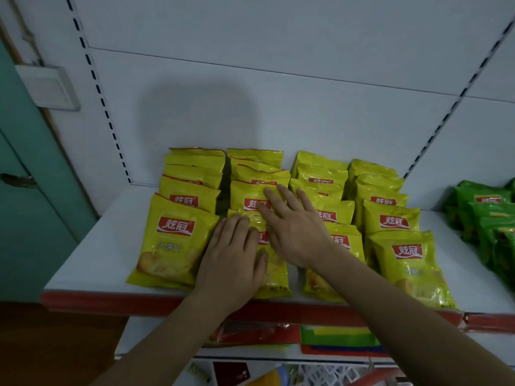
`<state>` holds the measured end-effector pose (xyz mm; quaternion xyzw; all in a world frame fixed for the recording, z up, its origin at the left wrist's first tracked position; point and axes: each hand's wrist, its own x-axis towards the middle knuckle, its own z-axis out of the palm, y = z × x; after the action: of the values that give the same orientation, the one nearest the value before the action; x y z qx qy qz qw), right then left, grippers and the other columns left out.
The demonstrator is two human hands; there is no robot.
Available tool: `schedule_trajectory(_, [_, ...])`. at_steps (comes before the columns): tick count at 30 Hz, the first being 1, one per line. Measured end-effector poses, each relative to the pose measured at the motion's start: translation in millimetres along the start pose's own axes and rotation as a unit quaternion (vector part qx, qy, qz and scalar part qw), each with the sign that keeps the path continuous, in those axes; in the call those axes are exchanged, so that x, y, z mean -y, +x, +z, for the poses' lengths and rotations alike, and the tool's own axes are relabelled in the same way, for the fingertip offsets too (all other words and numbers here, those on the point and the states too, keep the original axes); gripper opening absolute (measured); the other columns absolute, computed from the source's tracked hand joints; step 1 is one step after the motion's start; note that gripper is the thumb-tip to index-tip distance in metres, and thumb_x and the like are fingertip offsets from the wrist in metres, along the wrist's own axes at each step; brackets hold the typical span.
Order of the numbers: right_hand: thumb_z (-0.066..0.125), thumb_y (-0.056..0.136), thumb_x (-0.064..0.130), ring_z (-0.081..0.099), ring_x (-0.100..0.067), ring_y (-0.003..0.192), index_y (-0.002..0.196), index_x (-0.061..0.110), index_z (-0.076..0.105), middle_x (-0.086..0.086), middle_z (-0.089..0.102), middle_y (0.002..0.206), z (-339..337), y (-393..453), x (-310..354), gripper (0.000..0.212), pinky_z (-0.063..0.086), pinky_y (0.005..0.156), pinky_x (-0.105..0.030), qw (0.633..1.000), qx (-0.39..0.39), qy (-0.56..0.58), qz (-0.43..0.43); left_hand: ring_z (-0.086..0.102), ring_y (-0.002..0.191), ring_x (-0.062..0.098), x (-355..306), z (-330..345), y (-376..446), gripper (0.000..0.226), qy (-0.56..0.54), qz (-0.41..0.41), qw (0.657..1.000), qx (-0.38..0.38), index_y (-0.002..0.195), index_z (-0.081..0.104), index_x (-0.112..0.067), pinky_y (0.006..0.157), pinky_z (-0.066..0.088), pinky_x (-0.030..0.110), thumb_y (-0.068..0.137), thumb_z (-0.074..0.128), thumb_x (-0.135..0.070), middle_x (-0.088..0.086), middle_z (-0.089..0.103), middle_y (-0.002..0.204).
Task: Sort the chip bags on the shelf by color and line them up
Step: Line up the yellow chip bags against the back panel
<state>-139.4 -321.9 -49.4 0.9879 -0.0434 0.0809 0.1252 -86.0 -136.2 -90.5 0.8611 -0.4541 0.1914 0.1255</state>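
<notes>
We judge the sorting to be nearly finished: the yellow chip bags [391, 218] stand in four overlapping rows running from the shelf's red front edge [111, 300] back to the white rear panel [250, 107], and the green chip bags [490, 218] form their own group further along that edge to the right, well apart from the yellow ones. What seems left is tidying the second yellow row from the left, where both of our hands are working. Our left hand [232, 263] lies flat on the front bag of that row [276, 277], close to the red edge, fingers straight and close together, thumb resting on the bag's face. Our right hand [292, 232] reaches further back from the edge, fingers straight and spread, the tips pressing the next bag behind [248, 196]; neither hand grips anything. The rows are not yet even: the leftmost front bag [172, 240] sits tilted, and there is a dark gap between the first two rows. Our hands hide much of the two bags under them, the green group is cut off at the right border, and below the red edge we make out only dim red and mixed-colour packets on a lower shelf
</notes>
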Motion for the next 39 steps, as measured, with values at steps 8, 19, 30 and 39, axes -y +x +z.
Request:
schedule_trajectory(8, [0.026,0.096,0.046,0.029,-0.037,0.157,0.156,0.028,0.047,-0.004,0.041,0.167,-4,-4,3,0.066,0.023,0.125,-0.065,1.000,0.015,0.019,-0.021,0.036,0.151,0.034,-1,-2,0,0.057,-0.011,-0.007,1.000,-0.007,0.140,0.059,-0.009,0.125,0.030,0.054,0.099,0.049,-0.048,0.017,0.051,0.152])
schedule_trajectory(19, [0.003,0.100,0.054,0.014,-0.032,0.162,0.164,0.028,0.031,-0.001,0.022,0.175,-15,41,-19,0.075,0.013,0.129,-0.058,0.998,0.035,0.021,0.056,0.019,0.160,0.037,-9,-2,36,0.085,0.038,-0.007,0.998,0.056,0.158,0.043,-0.008,0.128,0.012,0.059,0.103,0.021,-0.070,0.020,0.036,0.166])
schedule_trajectory(30, [0.000,0.098,0.055,0.024,-0.029,0.160,0.160,0.024,0.041,-0.002,0.037,0.170,-20,61,-24,0.081,0.018,0.129,-0.053,0.998,0.003,0.031,0.054,0.013,0.161,0.037,-12,-6,35,0.082,0.037,-0.014,0.997,0.071,0.160,0.040,-0.011,0.126,0.007,0.064,0.104,0.022,-0.068,0.018,0.030,0.169])
schedule_trajectory(39, [-0.012,0.092,0.063,0.013,-0.028,0.163,0.165,0.026,0.030,0.002,0.031,0.172,-10,83,-22,0.093,0.011,0.130,-0.055,0.998,0.041,0.024,0.048,-0.006,0.162,0.035,-14,-6,39,0.082,0.056,-0.019,0.992,0.110,0.167,0.018,-0.013,0.126,-0.007,0.063,0.102,0.010,-0.064,0.017,0.011,0.175])
